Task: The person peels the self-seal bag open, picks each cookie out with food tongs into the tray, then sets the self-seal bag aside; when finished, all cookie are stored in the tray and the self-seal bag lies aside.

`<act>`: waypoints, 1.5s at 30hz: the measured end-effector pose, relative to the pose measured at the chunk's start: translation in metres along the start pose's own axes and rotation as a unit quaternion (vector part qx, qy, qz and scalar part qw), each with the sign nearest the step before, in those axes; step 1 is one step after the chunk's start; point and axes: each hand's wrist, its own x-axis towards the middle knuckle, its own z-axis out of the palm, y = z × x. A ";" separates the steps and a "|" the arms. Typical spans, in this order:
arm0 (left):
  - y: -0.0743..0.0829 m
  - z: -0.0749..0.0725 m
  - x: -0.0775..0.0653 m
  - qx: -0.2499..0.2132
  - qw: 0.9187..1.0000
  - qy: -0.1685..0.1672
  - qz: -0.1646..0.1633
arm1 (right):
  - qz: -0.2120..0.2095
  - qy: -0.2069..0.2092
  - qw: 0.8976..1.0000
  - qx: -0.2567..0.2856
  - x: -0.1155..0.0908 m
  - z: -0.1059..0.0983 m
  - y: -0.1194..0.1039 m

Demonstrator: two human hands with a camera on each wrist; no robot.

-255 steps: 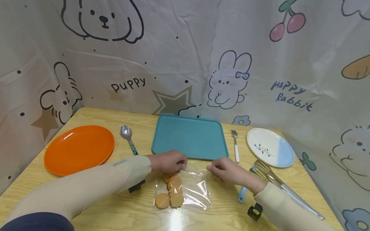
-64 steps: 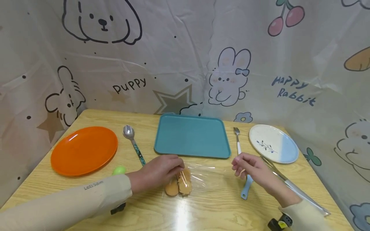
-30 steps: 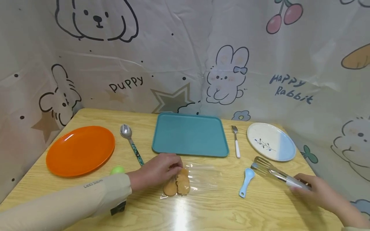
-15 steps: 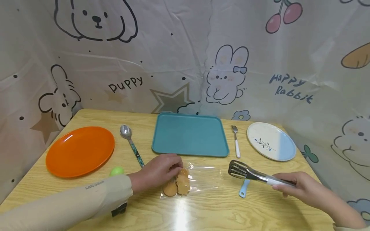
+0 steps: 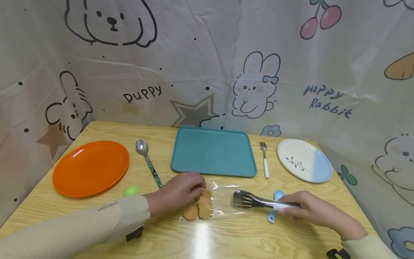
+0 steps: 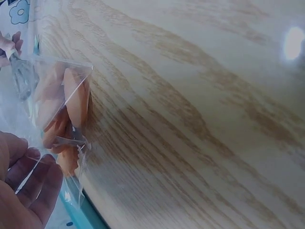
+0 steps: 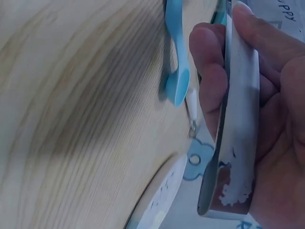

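My left hand (image 5: 181, 190) pinches the edge of a clear plastic bag (image 5: 224, 198) at its left end; thumb and fingers grip the film in the left wrist view. Several round and scalloped tan cookies (image 5: 205, 208) lie bunched inside the bag, just below that hand. My right hand (image 5: 308, 208) holds silver slotted tongs (image 5: 263, 202) by the handle, fingers on one side and thumb on the other in the right wrist view. Their dark slotted head points left and overlaps the bag's right end. Under the tongs lies a light blue spoon (image 5: 272, 216), partly covered.
A teal tray (image 5: 213, 153) stands behind the bag. At left are an orange plate (image 5: 90, 169) and a large spoon (image 5: 148, 162). A fork (image 5: 266, 165) and a white-and-blue plate (image 5: 304, 160) lie at right. Something green (image 5: 130, 190) shows behind the left sleeve.
My right hand let go of the bag's side, took the tongs from the table at right and carried them left to the bag. My left hand keeps its hold on the bag.
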 end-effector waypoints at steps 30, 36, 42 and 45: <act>-0.001 0.005 -0.002 -0.018 1.000 -0.009 -0.001 | -0.066 -0.108 0.991 0.033 0.065 0.021 -0.026; -0.004 0.004 -0.001 0.001 1.000 -0.008 0.010 | -0.066 -0.104 0.992 0.036 0.067 0.024 -0.026; -0.006 -0.001 0.000 0.009 1.000 -0.009 0.020 | -0.048 -0.089 0.994 0.052 0.059 0.020 -0.020; -0.007 -0.003 0.000 0.006 1.000 -0.012 0.020 | -0.038 -0.082 0.993 0.070 0.048 0.016 -0.017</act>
